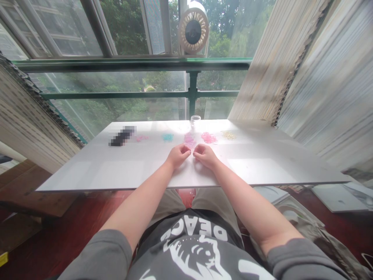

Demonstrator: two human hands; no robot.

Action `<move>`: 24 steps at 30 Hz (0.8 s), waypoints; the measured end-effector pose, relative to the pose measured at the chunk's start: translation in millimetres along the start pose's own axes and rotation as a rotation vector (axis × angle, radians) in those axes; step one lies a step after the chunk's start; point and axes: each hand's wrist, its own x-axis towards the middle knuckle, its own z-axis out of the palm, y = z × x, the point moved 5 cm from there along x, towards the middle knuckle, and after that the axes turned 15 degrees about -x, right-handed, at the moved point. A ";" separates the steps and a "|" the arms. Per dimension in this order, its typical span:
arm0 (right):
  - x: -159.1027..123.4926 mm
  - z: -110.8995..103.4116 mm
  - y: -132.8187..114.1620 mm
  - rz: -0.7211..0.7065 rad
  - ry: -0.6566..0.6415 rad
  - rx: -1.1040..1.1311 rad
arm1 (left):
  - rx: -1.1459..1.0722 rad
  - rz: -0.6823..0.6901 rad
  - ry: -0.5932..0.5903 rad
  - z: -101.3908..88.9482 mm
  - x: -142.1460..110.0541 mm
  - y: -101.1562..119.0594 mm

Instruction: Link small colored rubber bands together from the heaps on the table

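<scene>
Over the middle of the white table (140, 167), my left hand (178, 155) and my right hand (205, 155) face each other, a small gap between them. Fingers and thumb are pinched together on both; whatever they hold, if anything, is too small to make out. Just beyond the hands lies a loose pile of small purple pieces (189, 139). To its right is a pile of pink-red pieces (209, 137), then a yellowish pile (229, 135). Left of it are a teal pile (168, 137) and a scattered pink pile (141, 138). The kind of these tiny pieces cannot be told.
A small clear glass jar (195, 121) stands at the table's far edge. A dark, pixelated object (122, 136) lies at the far left. Beyond the table are a green railing (131, 65), a white round fan (193, 31) and curtains (262, 66) at both sides.
</scene>
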 end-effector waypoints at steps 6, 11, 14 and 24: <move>-0.7 -0.4 -0.6 -0.007 -0.006 -0.027 | -0.019 0.005 0.016 -2.0 -0.9 1.8; -0.5 0.7 1.2 -0.002 -0.008 -0.038 | -0.030 0.008 0.028 -2.3 -0.5 1.7; -0.1 1.4 3.0 -0.004 -0.006 -0.049 | -0.011 0.004 0.010 -0.5 -0.7 2.7; -1.1 0.9 -0.4 -0.039 0.000 -0.091 | 0.071 0.000 -0.095 5.5 -3.3 3.3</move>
